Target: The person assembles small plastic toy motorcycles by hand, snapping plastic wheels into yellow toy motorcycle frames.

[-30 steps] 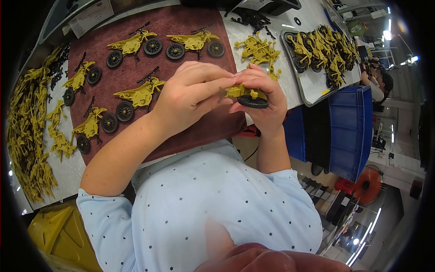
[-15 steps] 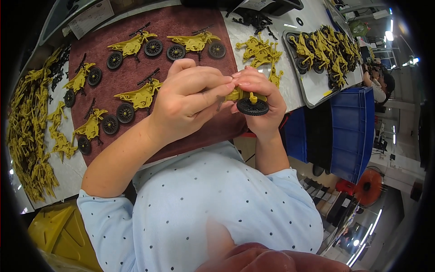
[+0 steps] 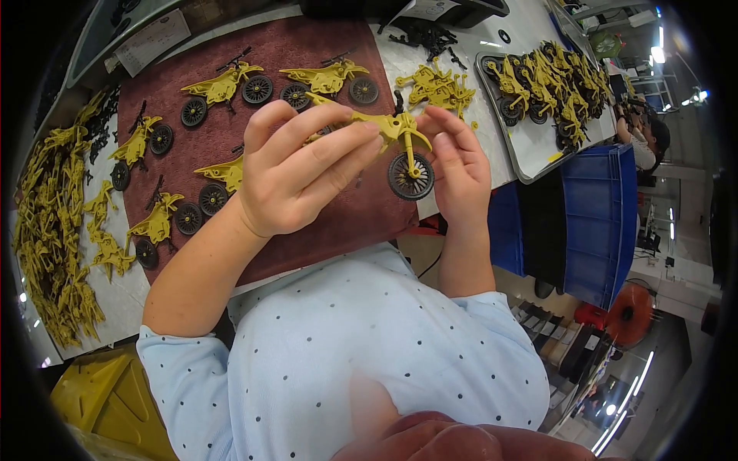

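Observation:
My left hand (image 3: 300, 165) grips the yellow body of a toy motorbike (image 3: 400, 129) above the front edge of the cloth. Its front fork and black spoked front wheel (image 3: 411, 176) point toward me, with a short black handlebar end upright on top. The rear part of the bike is hidden behind my left fingers. Beside the fork, my right hand (image 3: 463, 165) has its fingers apart and slightly bent; whether a fingertip touches the bike is hard to tell. Several similar toy motorbikes (image 3: 219, 88) with black wheels lie on the dark red cloth (image 3: 177, 77).
Yellow body parts (image 3: 54, 230) are heaped at the left. More yellow parts (image 3: 438, 86) and black parts (image 3: 424, 34) lie beyond my right hand. A metal tray (image 3: 530, 157) holds a pile of bikes. Blue crates (image 3: 596, 223) stand to the right; a person (image 3: 646, 138) sits farther off.
The bike has been turned so its fork and front wheel show upright. My right hand has come off it and opened; my left hand has shifted slightly left and down.

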Tool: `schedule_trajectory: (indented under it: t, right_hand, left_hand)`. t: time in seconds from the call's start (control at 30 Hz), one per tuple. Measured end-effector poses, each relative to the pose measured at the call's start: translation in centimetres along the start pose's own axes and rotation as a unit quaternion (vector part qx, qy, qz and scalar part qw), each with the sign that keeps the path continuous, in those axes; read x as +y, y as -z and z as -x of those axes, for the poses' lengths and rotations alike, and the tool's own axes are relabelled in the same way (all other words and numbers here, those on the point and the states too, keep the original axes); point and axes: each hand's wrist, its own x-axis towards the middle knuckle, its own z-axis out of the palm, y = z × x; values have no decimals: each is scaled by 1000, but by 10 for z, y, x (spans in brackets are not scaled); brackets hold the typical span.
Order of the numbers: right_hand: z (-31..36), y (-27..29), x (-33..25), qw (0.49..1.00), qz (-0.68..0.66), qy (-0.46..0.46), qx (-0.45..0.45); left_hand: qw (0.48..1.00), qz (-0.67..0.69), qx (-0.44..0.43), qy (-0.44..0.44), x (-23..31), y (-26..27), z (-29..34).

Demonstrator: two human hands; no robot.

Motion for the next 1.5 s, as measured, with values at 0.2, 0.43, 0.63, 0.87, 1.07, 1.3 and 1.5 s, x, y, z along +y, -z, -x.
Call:
schedule_trajectory:
  t: [0.2, 0.43, 0.63, 0.87, 1.07, 1.3, 1.5]
  right_hand:
    - [8, -17, -14, 988, -108, -74, -85]
    - [8, -11, -2, 1000, 6, -21, -11]
    - [7, -4, 7, 997, 71, 7, 32]
    - [7, -1, 10, 992, 120, 25, 5]
    - [2, -7, 13, 945, 309, 106, -4]
    - [4, -11, 15, 951, 294, 88, 24]
    - [-13, 10, 6, 979, 192, 49, 46]
  left_hand:
    - [998, -27, -14, -48, 8, -6, 4]
    - [996, -18, -88, 4, 0, -8, 1]
    - [967, 57, -200, 148, -6, -11, 9]
    - [921, 218, -153, 285, -2, -18, 15]
    - [930, 218, -83, 283, 3, -19, 12]
    - [940, 187, -91, 270, 6, -14, 9]
    - [883, 234, -134, 384, 17, -19, 12]
